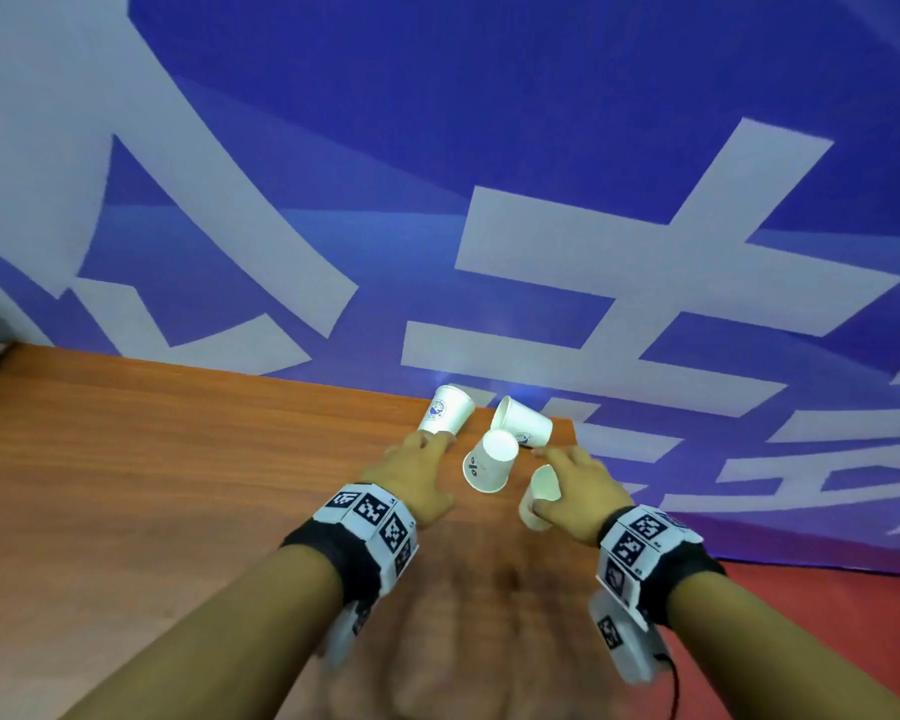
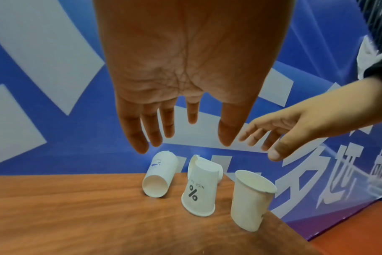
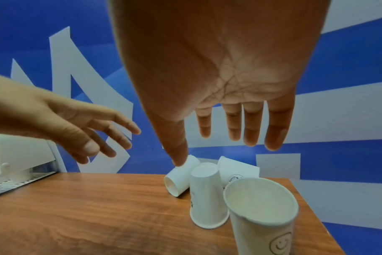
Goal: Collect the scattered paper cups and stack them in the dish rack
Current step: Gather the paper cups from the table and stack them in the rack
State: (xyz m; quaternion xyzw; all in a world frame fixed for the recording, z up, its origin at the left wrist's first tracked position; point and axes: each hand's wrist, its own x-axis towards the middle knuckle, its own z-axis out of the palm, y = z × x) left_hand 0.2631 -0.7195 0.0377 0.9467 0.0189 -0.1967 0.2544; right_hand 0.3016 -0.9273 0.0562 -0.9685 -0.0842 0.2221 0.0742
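Four paper cups (image 1: 491,461) bunched at the far right corner of the wooden table (image 1: 178,459): two tipped over, one upside down, one upright. Left hand (image 1: 421,478) and right hand (image 1: 578,485) hover over them, fingers spread, holding nothing.

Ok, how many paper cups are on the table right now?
4, clustered at the table's far right corner: one on its side at the left, another on its side at the back, one upside down in the middle, one upright nearest. None looks hidden.

left hand (image 2: 185,69), fingers (image 2: 150,127) spread, above three paper cups (image 2: 199,188)
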